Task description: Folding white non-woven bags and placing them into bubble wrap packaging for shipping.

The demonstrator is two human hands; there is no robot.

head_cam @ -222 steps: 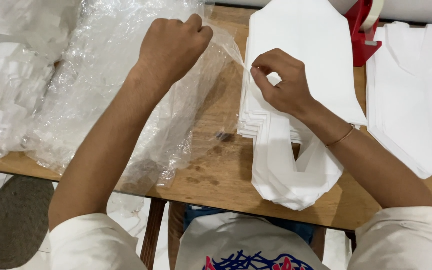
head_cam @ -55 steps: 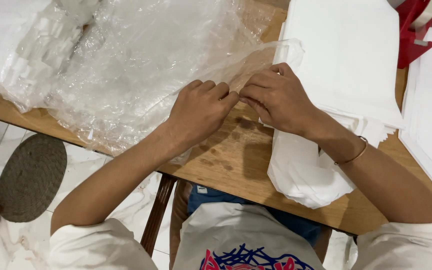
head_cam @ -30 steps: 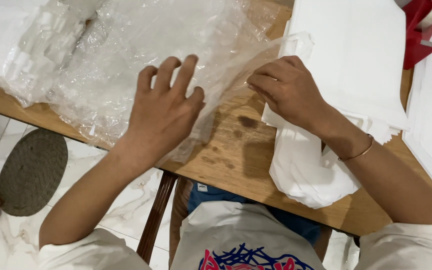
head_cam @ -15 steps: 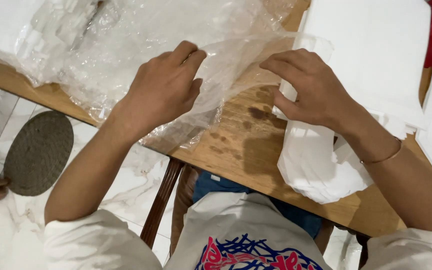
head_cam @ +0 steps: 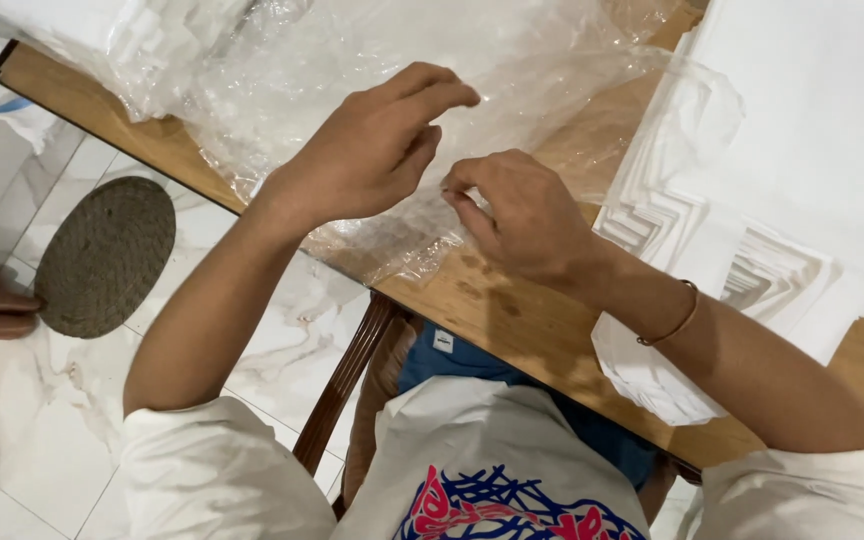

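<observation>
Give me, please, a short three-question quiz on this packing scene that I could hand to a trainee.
1. True or false: both hands touch the clear plastic bag.
2. Which wrist wears a thin bracelet?
3. The stack of white paper bags lies on which side of the wooden table: A the person's left, B the person's right?

Key: 1 true: left hand and right hand both pinch it. 2 the right. 3 B.

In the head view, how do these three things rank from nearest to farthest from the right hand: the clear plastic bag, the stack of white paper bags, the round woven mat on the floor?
1. Clear plastic bag: the right hand touches its edge.
2. Stack of white paper bags: on the table, just right of that hand.
3. Round woven mat: on the floor, far left.
</observation>
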